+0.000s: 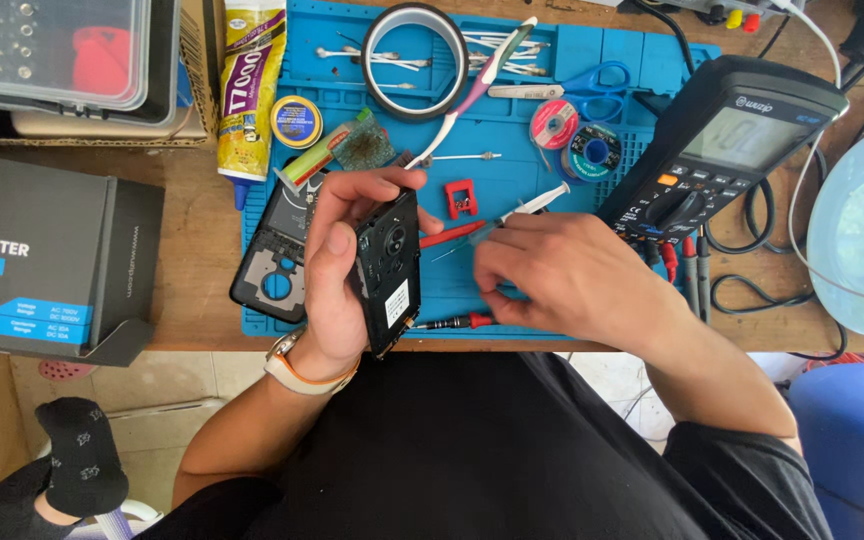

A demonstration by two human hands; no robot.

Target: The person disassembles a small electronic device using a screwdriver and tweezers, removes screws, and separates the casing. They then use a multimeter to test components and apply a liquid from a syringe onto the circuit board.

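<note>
Currently your left hand (pixel 337 275) grips the phone (pixel 389 268), held upright on edge above the front of the blue mat (pixel 512 190), its opened back facing your right. Your right hand (pixel 562 275) rests beside it over the mat, fingers curled down onto a tool you cannot identify; a red screwdriver (pixel 457 322) lies just below the phone, and a multimeter (pixel 727 145) sits right of the mat.

Black short sleeves, orange-strapped wristwatch (pixel 297 372)
</note>
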